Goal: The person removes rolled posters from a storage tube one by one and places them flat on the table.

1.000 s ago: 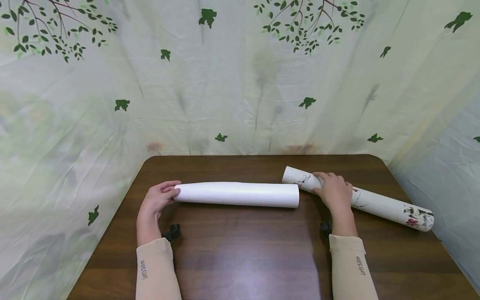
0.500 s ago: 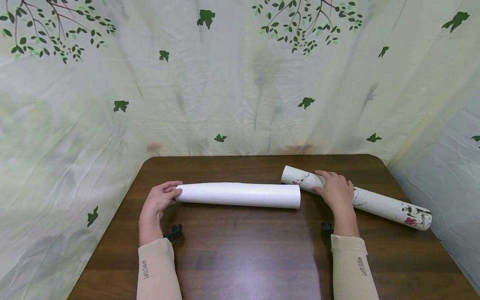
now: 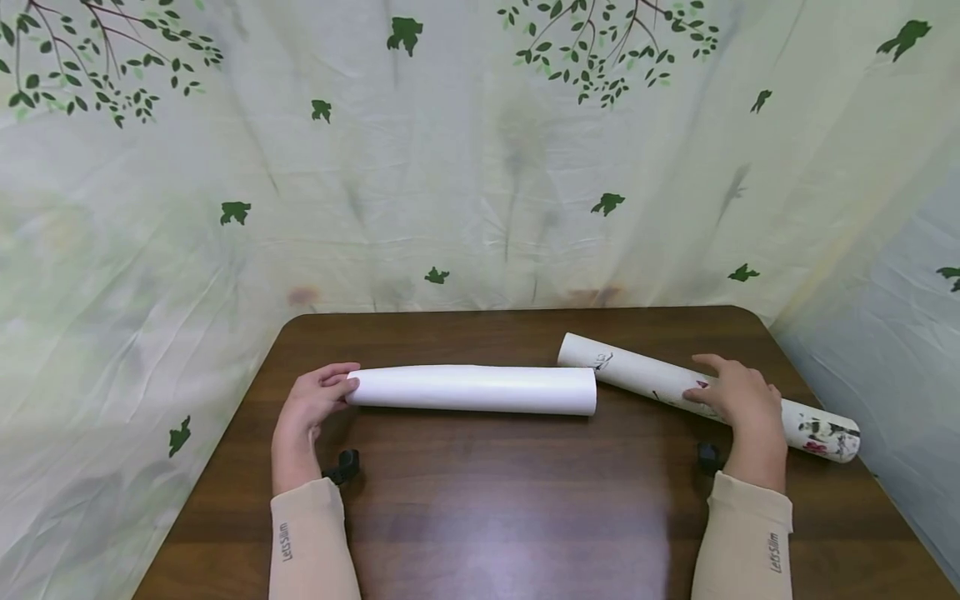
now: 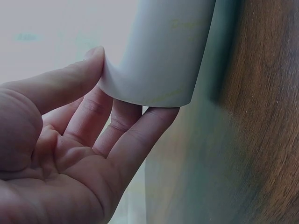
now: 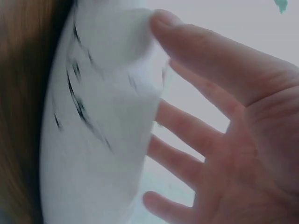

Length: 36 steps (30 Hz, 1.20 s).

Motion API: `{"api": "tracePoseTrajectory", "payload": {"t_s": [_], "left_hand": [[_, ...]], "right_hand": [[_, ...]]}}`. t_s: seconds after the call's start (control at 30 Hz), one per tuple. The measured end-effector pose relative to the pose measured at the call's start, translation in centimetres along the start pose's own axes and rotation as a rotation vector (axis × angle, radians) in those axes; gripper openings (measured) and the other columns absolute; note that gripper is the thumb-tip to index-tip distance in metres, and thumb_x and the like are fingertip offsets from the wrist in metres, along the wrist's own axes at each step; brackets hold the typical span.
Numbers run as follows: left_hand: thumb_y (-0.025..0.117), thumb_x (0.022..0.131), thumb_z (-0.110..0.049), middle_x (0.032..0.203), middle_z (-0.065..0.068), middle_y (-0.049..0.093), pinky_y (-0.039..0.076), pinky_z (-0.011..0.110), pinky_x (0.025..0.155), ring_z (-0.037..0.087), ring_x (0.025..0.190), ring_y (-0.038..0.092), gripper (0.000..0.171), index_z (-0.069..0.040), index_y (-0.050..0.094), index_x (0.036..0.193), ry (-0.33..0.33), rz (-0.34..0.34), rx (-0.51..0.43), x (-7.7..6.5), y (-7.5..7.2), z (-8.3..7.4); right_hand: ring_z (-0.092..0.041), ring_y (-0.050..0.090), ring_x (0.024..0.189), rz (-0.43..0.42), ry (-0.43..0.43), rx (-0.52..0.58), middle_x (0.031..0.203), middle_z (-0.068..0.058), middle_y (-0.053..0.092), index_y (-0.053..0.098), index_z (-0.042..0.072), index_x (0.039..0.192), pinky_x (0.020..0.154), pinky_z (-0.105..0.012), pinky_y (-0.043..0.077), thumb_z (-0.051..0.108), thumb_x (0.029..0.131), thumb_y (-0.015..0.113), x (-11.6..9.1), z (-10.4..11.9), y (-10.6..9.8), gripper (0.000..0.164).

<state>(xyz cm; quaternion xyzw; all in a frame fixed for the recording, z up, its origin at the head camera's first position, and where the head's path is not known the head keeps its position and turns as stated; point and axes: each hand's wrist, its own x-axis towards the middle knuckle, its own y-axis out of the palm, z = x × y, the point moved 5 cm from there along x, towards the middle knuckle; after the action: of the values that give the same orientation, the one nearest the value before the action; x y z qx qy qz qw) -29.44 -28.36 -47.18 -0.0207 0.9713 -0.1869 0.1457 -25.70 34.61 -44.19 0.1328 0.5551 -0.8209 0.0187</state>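
Observation:
A plain white paper roll (image 3: 472, 389) lies crosswise in the middle of the head view. My left hand (image 3: 318, 396) holds its left end, and in the left wrist view the thumb (image 4: 86, 70) presses on the rim, with the fingers at the end's opening and far side. A second white roll (image 3: 637, 371), printed with dark branches and red flowers, slants down to the right. Over its right half is my right hand (image 3: 738, 396). The right wrist view has that hand's fingers (image 5: 187, 121) spread and loose beside the printed surface, the thumb extended.
Both rolls lie on a brown wooden table (image 3: 487, 492), the plain one's right end close to the printed one's left end. Behind the table hangs a pale curtain (image 3: 480, 167) with green leaf prints. Black wrist straps (image 3: 345, 467) sit below the cuffs.
My right hand has let go of the printed roll's left half and slid right along it, fingers spreading. The left hand keeps its hold and both rolls stay put; the view shifts slightly.

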Motion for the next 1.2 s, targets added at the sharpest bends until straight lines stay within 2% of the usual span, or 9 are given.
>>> {"api": "tracePoseTrajectory", "payload": {"t_s": [0.23,0.47,0.63,0.9,1.07,1.2], "left_hand": [[0.066,0.106,-0.024,0.143,0.016,0.064,0.057,0.020,0.091,0.022,0.123,0.060,0.053,-0.005,0.054,0.154,-0.004,-0.002,0.007,-0.1,0.1,0.0],[0.067,0.106,-0.025,0.142,0.013,0.066,0.057,0.020,0.091,0.021,0.122,0.061,0.053,-0.006,0.055,0.154,-0.018,-0.002,0.012,-0.1,0.0,0.3],[0.067,0.106,-0.024,0.143,0.016,0.065,0.056,0.019,0.089,0.023,0.126,0.059,0.053,-0.005,0.054,0.154,-0.003,0.004,0.011,0.2,-0.1,0.3],[0.068,0.106,-0.026,0.141,0.013,0.067,0.058,0.024,0.095,0.022,0.125,0.060,0.054,-0.006,0.055,0.154,-0.004,0.010,0.015,0.1,0.0,0.1],[0.068,0.105,-0.025,0.130,0.004,0.071,0.057,0.021,0.090,0.018,0.118,0.061,0.052,-0.006,0.056,0.152,-0.001,0.006,0.020,0.0,0.1,0.0],[0.068,0.105,-0.025,0.133,0.009,0.070,0.056,0.019,0.089,0.022,0.122,0.060,0.052,-0.005,0.057,0.152,0.002,0.001,0.018,0.0,0.5,-0.1]], "right_hand": [[-0.071,0.032,0.138,0.099,0.025,0.013,0.159,-0.043,0.032,0.032,0.009,0.165,0.104,-0.085,0.028,0.041,0.098,0.074,-1.0,-2.1,-0.7,0.085],[-0.069,0.031,0.138,0.121,0.038,0.036,0.160,-0.044,0.029,0.032,0.007,0.164,0.102,-0.084,0.030,0.039,0.098,0.074,-2.0,-4.1,-1.2,0.084],[-0.067,0.037,0.133,0.115,0.050,0.052,0.156,-0.045,0.033,0.036,0.004,0.160,0.101,-0.082,0.031,0.040,0.098,0.074,-2.4,-5.4,-1.4,0.082],[-0.069,0.036,0.134,0.111,0.061,0.041,0.157,-0.043,0.034,0.039,0.005,0.159,0.102,-0.084,0.029,0.042,0.098,0.073,-2.0,-5.7,-1.5,0.079],[-0.070,0.035,0.134,0.103,0.084,0.032,0.158,-0.043,0.033,0.038,0.006,0.160,0.102,-0.084,0.027,0.043,0.098,0.073,-1.8,-5.7,-1.3,0.081],[-0.069,0.036,0.134,0.088,0.099,0.018,0.157,-0.043,0.035,0.038,0.006,0.160,0.102,-0.083,0.030,0.042,0.098,0.073,-1.6,-5.5,-1.3,0.080]]}}
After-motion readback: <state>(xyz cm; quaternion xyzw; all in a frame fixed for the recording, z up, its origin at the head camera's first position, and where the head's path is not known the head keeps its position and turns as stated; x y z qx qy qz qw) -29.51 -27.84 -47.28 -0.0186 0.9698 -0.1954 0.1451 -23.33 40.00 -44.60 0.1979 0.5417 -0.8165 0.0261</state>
